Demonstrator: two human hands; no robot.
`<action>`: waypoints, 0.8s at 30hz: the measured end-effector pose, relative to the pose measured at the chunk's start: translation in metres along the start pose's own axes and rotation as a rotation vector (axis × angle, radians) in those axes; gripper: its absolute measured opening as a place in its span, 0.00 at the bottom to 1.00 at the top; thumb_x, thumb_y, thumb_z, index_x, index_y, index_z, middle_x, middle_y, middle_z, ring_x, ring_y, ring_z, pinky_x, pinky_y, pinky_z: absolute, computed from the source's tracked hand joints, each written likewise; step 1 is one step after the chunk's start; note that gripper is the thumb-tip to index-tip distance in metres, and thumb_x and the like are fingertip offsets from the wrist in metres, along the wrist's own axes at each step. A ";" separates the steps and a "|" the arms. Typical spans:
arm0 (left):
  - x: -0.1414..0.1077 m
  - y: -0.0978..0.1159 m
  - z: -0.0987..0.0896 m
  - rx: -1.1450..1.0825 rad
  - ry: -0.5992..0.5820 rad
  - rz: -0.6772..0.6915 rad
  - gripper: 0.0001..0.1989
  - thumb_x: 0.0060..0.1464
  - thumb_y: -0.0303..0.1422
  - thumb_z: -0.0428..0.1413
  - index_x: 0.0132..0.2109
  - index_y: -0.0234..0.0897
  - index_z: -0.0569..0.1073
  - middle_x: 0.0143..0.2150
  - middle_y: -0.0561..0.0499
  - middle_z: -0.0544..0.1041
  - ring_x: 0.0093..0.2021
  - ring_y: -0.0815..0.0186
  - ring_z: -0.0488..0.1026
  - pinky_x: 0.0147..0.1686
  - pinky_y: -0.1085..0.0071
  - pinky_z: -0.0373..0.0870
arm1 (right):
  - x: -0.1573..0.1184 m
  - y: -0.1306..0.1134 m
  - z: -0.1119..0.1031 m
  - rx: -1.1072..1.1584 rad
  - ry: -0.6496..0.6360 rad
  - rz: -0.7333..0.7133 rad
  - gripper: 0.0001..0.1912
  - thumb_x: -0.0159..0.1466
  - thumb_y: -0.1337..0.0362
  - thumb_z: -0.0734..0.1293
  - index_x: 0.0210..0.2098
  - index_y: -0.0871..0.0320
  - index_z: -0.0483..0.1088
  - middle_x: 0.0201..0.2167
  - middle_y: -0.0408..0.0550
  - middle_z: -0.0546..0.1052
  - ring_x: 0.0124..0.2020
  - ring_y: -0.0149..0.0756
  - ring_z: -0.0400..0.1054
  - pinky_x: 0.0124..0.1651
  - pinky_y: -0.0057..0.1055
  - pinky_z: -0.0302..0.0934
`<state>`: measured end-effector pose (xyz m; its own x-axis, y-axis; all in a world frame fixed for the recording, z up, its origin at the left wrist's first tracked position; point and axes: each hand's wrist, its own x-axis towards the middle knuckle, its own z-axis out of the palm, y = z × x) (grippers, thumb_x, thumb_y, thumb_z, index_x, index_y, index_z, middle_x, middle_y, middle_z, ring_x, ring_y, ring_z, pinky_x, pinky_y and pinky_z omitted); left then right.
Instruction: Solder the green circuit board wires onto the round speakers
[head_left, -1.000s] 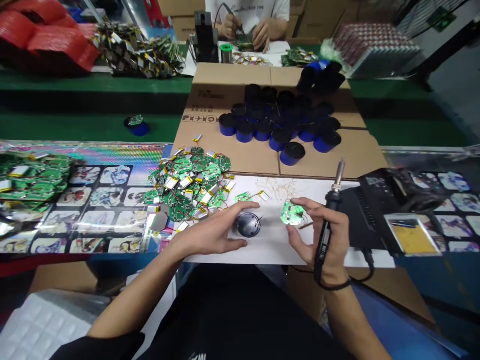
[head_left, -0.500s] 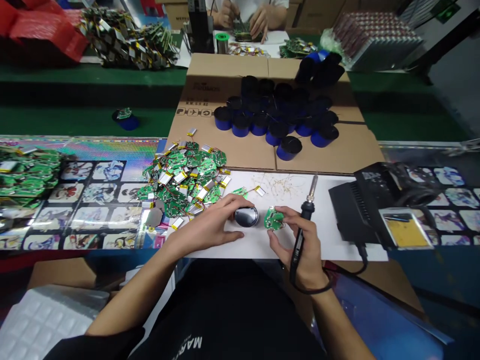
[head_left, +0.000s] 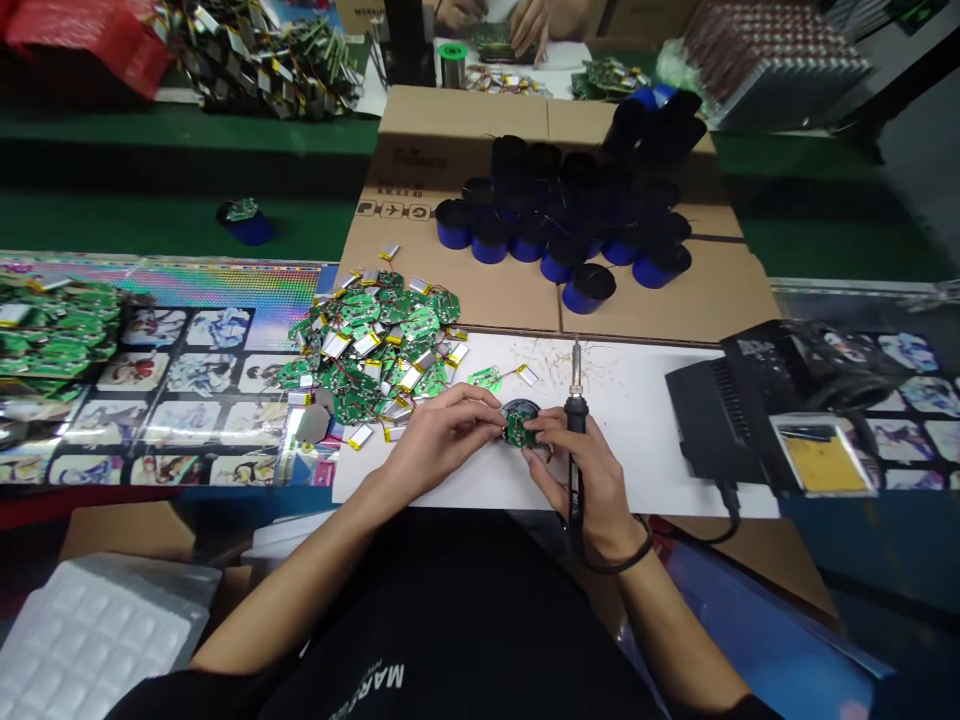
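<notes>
A green circuit board [head_left: 519,428] lies over a dark round housing [head_left: 523,407], whose upper rim shows behind it. My left hand [head_left: 450,437] pinches the board's left edge, thumb and fingers close together. From the right, the fingertips of my right hand [head_left: 589,470] grip the same board. A soldering iron [head_left: 576,415] also rests in that hand, its tip pointing away from me and its cable looping by the wrist. Just beyond the hands lies another small board [head_left: 486,377] with a silver battery [head_left: 527,373] wired to it.
A heap of boards with batteries [head_left: 375,345] sits left. Blue-and-black round cups [head_left: 589,288] stand on cardboard [head_left: 465,290] ahead. Wire scraps [head_left: 600,365] litter the white sheet [head_left: 630,400]. A black soldering station [head_left: 709,420] is at right. Across the bench, another person's hands [head_left: 529,28] work.
The board in my right hand has moved left onto the dark housing. My left hand has shifted from the housing to the board's edge. The soldering iron has swung left, more upright.
</notes>
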<state>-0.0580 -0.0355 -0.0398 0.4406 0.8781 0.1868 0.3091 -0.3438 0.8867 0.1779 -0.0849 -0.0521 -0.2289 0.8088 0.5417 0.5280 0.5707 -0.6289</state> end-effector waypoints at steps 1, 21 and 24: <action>0.003 -0.001 -0.001 0.025 0.000 0.046 0.05 0.69 0.29 0.61 0.46 0.40 0.84 0.51 0.47 0.81 0.42 0.68 0.81 0.36 0.76 0.78 | 0.000 0.000 0.000 -0.002 0.000 -0.008 0.24 0.64 0.77 0.75 0.55 0.52 0.71 0.48 0.53 0.85 0.54 0.48 0.78 0.57 0.50 0.77; 0.025 -0.009 -0.001 -0.198 -0.073 0.024 0.10 0.67 0.34 0.65 0.53 0.36 0.82 0.44 0.46 0.88 0.41 0.65 0.86 0.41 0.73 0.82 | -0.002 -0.010 -0.010 -0.113 -0.013 -0.125 0.26 0.64 0.78 0.74 0.56 0.51 0.71 0.44 0.51 0.85 0.47 0.46 0.82 0.48 0.48 0.80; 0.025 -0.011 0.003 -0.291 -0.025 -0.098 0.19 0.63 0.36 0.68 0.58 0.35 0.77 0.41 0.46 0.88 0.37 0.67 0.85 0.36 0.76 0.81 | 0.001 -0.014 -0.006 -0.115 -0.008 -0.104 0.24 0.64 0.78 0.74 0.55 0.51 0.71 0.42 0.50 0.85 0.47 0.46 0.82 0.49 0.48 0.80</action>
<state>-0.0478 -0.0109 -0.0467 0.4426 0.8925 0.0871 0.0981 -0.1448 0.9846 0.1756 -0.0929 -0.0396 -0.2934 0.7478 0.5955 0.5909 0.6315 -0.5019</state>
